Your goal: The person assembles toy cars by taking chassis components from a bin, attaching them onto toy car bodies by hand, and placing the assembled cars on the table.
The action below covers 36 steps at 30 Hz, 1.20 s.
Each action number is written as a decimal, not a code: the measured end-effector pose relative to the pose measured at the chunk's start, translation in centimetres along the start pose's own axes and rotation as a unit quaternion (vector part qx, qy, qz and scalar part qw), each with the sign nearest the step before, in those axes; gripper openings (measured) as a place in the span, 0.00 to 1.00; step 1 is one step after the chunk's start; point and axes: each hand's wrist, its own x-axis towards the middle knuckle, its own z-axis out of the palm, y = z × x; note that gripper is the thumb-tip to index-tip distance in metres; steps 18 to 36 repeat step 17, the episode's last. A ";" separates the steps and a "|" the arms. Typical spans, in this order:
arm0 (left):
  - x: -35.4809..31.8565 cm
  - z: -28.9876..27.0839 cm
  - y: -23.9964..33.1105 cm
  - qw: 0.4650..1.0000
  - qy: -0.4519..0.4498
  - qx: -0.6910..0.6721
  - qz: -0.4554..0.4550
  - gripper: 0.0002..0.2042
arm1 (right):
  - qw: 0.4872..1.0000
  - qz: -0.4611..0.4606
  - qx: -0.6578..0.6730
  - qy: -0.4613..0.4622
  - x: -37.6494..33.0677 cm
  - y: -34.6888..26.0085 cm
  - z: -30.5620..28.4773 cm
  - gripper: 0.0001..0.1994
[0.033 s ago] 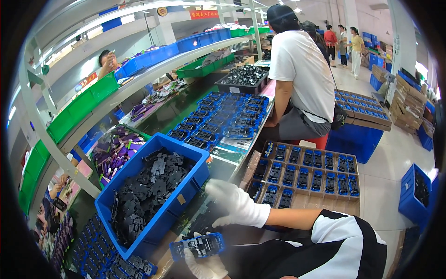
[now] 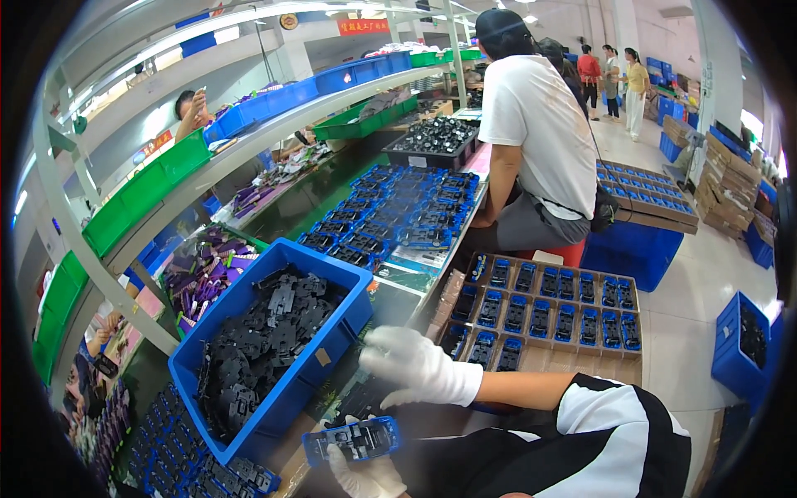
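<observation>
My white-gloved left hand [image 2: 365, 475] is closed round a toy car body [image 2: 352, 441], blue-edged with a black underside turned up, near the bottom of the view. Above it hovers my right hand [image 2: 422, 367], also gloved, its fingers stretched out and slightly blurred, the thumb apart from them. I see nothing between those fingers. Just left of both hands stands a tilted blue bin [image 2: 351, 309] heaped with flat black plastic car base plates [image 2: 270, 340]. Some dark parts [image 2: 363, 400] lie on the bench below my right hand.
Rows of blue-and-black car bodies [image 2: 398, 207] cover the bench beyond the bin; more [image 2: 187, 452] lie at lower left. A divided cardboard tray [image 2: 540, 359] of bodies stands at right. A person in white [image 2: 540, 133] sits ahead. Shelf bins [image 2: 149, 187] line the left.
My right hand has shifted very slightly left. My left hand keeps hold of the toy car body in the same place.
</observation>
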 end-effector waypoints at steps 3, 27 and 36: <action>-0.4 0.4 -0.1 1.000 0.023 0.000 -0.011 0.21 | 0.986 -0.156 -0.050 0.015 0.2 -0.8 0.3 0.20; 2.3 -1.6 -1.5 0.991 -0.066 -0.095 0.071 0.41 | 0.974 0.162 0.158 0.023 -2.2 -1.7 0.0 0.27; 2.3 -1.6 -1.5 0.991 -0.066 -0.095 0.071 0.41 | 0.974 0.162 0.158 0.023 -2.2 -1.7 0.0 0.27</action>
